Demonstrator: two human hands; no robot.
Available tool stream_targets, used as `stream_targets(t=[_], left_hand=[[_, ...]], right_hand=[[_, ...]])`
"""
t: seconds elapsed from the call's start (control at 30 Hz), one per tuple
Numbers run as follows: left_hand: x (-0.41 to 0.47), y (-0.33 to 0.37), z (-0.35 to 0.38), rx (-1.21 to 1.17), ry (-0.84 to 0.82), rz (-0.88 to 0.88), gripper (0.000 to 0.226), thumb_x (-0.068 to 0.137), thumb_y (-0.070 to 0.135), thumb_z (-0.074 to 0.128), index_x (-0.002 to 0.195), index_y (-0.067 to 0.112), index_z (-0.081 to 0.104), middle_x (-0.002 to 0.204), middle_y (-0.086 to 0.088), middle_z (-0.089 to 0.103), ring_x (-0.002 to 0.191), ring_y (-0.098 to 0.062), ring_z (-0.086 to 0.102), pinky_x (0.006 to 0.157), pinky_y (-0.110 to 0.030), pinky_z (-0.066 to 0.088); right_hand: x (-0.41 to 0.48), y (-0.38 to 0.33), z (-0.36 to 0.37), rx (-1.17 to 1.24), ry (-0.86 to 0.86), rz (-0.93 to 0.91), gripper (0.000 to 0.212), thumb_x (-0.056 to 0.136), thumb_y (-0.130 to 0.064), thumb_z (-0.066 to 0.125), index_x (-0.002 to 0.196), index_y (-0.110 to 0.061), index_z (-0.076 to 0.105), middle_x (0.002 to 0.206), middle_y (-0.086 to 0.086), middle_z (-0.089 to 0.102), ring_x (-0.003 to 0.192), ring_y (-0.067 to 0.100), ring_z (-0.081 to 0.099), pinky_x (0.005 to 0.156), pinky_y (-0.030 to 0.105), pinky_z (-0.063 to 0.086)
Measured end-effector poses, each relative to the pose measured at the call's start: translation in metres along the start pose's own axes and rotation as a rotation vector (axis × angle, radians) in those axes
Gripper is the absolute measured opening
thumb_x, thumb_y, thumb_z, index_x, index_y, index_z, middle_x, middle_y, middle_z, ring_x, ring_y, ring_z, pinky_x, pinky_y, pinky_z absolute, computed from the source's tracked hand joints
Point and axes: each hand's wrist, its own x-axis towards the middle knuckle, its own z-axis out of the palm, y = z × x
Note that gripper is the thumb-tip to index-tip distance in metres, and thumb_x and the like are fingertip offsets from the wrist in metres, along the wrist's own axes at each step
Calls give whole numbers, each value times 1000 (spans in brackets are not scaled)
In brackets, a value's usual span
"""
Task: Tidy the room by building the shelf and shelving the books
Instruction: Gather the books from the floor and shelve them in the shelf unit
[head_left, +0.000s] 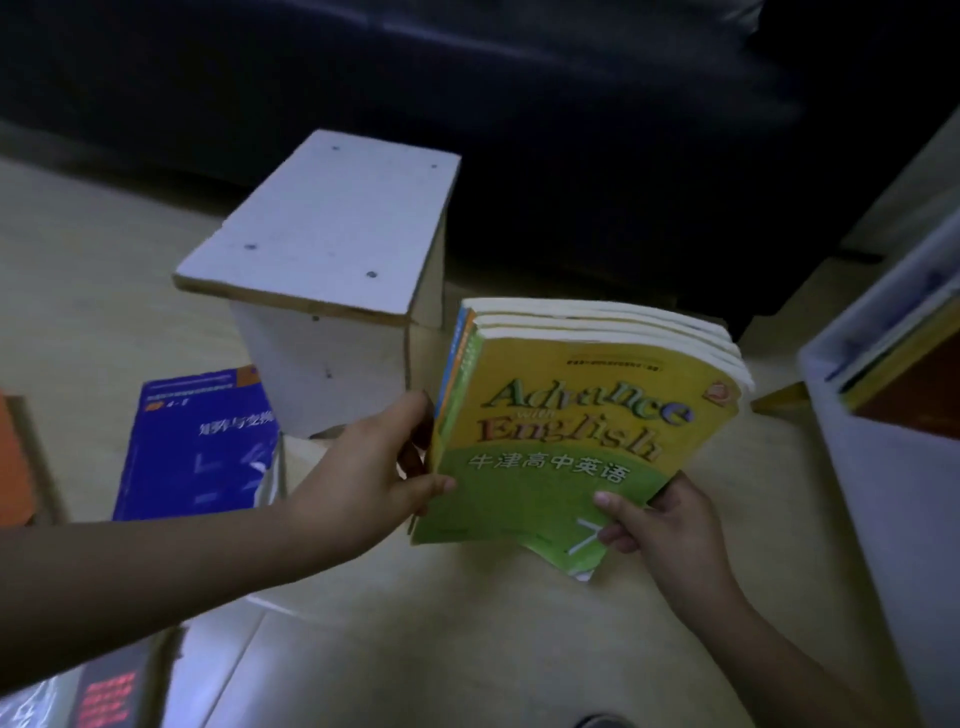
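Note:
Both hands hold a stack of several thin textbooks (582, 415) upright above the floor; the front cover is yellow and green and reads "Advance with English". My left hand (384, 467) grips the spine side, thumb on the cover. My right hand (660, 525) pinches the lower right corner. Just behind and left of the stack stands the small white wooden shelf (332, 249), its top board showing screw heads.
A blue book (202, 447) lies on the floor left of the shelf, an orange one (13, 457) at the far left edge. A dark book (109, 691) sits bottom left. A white box with books (893, 395) stands right. A dark sofa (571, 104) fills the back.

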Motion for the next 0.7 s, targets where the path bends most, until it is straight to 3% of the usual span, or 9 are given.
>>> stream_targets(t=[0.17, 0.27, 0.37, 0.5, 0.53, 0.63, 0.7], left_hand=[[51, 49, 45, -51, -15, 44, 32, 80, 11, 73, 100, 23, 51, 93, 9, 64, 76, -11, 65, 60, -34, 59], [81, 80, 75, -108, -19, 76, 31, 80, 7, 72, 100, 17, 51, 95, 5, 64, 71, -13, 66, 59, -37, 59], [110, 107, 103, -130, -22, 101, 30, 80, 7, 73, 99, 17, 51, 96, 6, 64, 69, -12, 67, 60, -39, 59], [143, 144, 134, -181, -50, 154, 33, 80, 5, 72, 106, 16, 53, 99, 5, 65, 71, -13, 66, 61, -40, 59], [151, 153, 142, -197, -57, 168, 34, 80, 5, 72, 107, 15, 54, 99, 5, 65, 71, -13, 66, 60, -40, 59], [165, 172, 162, -232, -102, 191, 30, 80, 3, 71, 102, 14, 54, 99, 5, 65, 73, -15, 66, 60, -39, 59], [170, 181, 174, -249, -125, 196, 28, 81, 4, 70, 101, 16, 53, 100, 4, 64, 75, -16, 66, 60, -38, 59]], right_hand=[[23, -10, -68, 49, 136, -61, 16, 80, 4, 70, 90, -7, 63, 63, 0, 70, 45, 12, 60, 43, 21, 47], [35, -14, -108, 57, 236, -105, 15, 82, 1, 68, 89, -12, 64, 68, -2, 69, 47, 4, 59, 47, 19, 48], [48, -9, -142, 24, 376, -129, 19, 84, -9, 70, 85, -26, 64, 74, -10, 72, 61, 4, 66, 61, 31, 53], [58, -1, -166, 37, 629, -199, 18, 87, -11, 66, 93, -26, 58, 76, -21, 69, 71, -12, 62, 63, 10, 48], [61, 0, -169, 51, 706, -212, 20, 88, -12, 65, 96, -28, 56, 76, -20, 67, 72, -12, 61, 64, 11, 47], [71, -3, -180, 141, 877, -202, 24, 90, -14, 63, 106, -28, 53, 87, -19, 64, 82, 5, 62, 69, 22, 48], [76, -7, -187, 158, 939, -187, 29, 91, -13, 62, 117, -13, 51, 97, -4, 62, 90, 17, 60, 71, 28, 45]])
